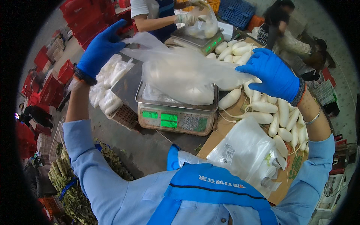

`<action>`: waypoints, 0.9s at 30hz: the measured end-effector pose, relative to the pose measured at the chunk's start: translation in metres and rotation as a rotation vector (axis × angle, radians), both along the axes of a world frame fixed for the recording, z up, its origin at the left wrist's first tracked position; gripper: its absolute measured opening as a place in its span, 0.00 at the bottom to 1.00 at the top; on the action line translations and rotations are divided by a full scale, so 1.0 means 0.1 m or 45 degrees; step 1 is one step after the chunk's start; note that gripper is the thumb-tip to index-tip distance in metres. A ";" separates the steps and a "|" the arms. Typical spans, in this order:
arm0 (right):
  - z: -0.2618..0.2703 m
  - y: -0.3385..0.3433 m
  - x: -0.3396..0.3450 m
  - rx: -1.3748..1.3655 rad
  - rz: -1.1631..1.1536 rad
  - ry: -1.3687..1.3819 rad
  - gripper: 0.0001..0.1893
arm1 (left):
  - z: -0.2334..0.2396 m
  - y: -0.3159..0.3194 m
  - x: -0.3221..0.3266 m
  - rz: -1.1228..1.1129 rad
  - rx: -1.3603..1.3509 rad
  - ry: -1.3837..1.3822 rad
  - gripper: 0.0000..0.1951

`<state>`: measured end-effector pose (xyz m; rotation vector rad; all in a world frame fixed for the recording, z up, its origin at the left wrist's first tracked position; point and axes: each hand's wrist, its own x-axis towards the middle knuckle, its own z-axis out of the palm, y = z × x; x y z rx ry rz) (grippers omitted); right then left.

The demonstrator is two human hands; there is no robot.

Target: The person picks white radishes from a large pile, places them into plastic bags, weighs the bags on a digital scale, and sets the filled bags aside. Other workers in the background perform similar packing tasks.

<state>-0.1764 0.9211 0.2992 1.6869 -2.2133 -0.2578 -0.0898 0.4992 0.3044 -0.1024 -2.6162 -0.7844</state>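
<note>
A translucent plastic bag [180,74] with white radishes inside rests on the steel pan of a digital scale [175,118], whose green displays are lit. My right hand [271,74], in a blue glove, grips one drawn-out end of the bag. At the bag's opposite end is my left hand [101,49], also blue-gloved, with index finger stretched out and thumb tip at the plastic; whether it pinches the bag is unclear. Loose white radishes [263,107] lie under and beyond my right hand. Nearer my body, a stack of flat plastic bags [244,149] lies on cardboard [209,147].
Bagged radishes [108,81] are heaped left of the scale, over a brown crate [126,116]. Opposite, a co-worker's gloved hand [187,19] holds a bag on a second scale [197,42]. Bundled leafy stalks [67,180] sit lower left. Red crates [84,19] stand behind.
</note>
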 end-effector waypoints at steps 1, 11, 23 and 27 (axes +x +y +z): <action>-0.07 -0.01 -0.02 0.005 -0.024 0.033 0.22 | -0.01 0.01 -0.04 0.002 -0.018 -0.013 0.30; -0.40 -0.19 -0.30 -0.084 -0.142 0.262 0.32 | -0.36 -0.07 -0.33 -0.052 -0.156 0.018 0.30; -0.23 -0.28 -0.77 -1.005 -0.186 0.463 0.10 | -0.21 0.01 -0.71 -1.137 1.629 -0.317 0.16; 0.40 0.06 -0.36 -1.336 -0.097 0.571 0.10 | 0.48 0.38 -0.79 -1.524 1.318 -0.027 0.20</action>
